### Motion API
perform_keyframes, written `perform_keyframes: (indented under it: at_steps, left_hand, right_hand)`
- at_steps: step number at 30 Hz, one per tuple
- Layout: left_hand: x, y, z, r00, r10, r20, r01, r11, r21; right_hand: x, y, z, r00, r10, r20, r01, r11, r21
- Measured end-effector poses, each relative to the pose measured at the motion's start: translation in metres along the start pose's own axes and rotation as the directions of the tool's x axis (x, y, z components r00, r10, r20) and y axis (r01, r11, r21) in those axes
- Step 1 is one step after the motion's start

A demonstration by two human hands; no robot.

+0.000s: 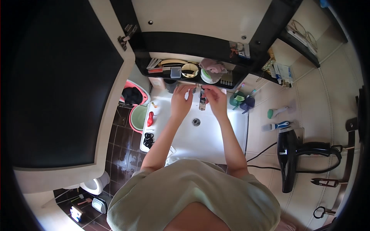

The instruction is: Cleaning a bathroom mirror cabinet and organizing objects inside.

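Note:
Both arms reach over a white washbasin (185, 138) to the metal faucet (202, 104) at its back. My left hand (182, 99) is beside the faucet on its left, fingers bent, fingertips near a small thing too tiny to name. My right hand (214, 97) is at the right side of the faucet, its fingers curled near the top; whether it touches the metal or holds anything small cannot be told. Just behind the hands, the dark cabinet shelf holds a round gold-rimmed mirror (190, 70) and a pink cloth (213, 66) on a white and green round container.
A large cabinet door (115, 101) stands open at left. A red bottle (150, 119) and black hair ties (148, 140) lie on the basin's left rim. Green and dark blue cups (247, 103) stand at right. A black hair dryer (287, 161) hangs on the right wall, its cord looping.

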State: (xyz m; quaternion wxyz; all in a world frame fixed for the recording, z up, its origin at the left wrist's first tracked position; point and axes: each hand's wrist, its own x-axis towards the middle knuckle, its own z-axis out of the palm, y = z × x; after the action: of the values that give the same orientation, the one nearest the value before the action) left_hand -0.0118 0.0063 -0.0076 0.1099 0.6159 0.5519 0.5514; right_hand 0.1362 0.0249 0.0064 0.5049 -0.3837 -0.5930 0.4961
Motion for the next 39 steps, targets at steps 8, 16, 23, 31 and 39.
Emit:
perform_keyframes:
  at_steps: [8, 16, 23, 31, 39]
  left_hand:
    - [0.094, 0.071, 0.027, 0.952, 0.291, 0.096, -0.300, 0.950, 0.090]
    - [0.151, 0.081, 0.063, 0.930, 0.264, 0.254, -0.323, 0.917, 0.232]
    - [0.173, 0.070, 0.079, 0.897, 0.295, 0.328, -0.384, 0.888, 0.251]
    - [0.180, 0.066, 0.078, 0.862, 0.344, 0.372, -0.449, 0.858, 0.250]
    - [0.171, 0.064, 0.073, 0.854, 0.406, 0.324, -0.476, 0.862, 0.176]
  right_hand:
    - [0.047, -0.054, -0.066, 0.971, -0.165, -0.171, 0.052, 0.850, -0.523]
    - [0.083, -0.102, -0.074, 0.952, -0.248, -0.182, 0.005, 0.604, -0.797]
    - [0.107, -0.085, -0.078, 0.926, -0.359, -0.117, 0.008, 0.328, -0.944]
    - [0.110, -0.084, -0.071, 0.919, -0.384, -0.091, -0.008, 0.213, -0.977]
    - [0.104, -0.090, -0.067, 0.925, -0.338, -0.176, -0.044, 0.365, -0.930]
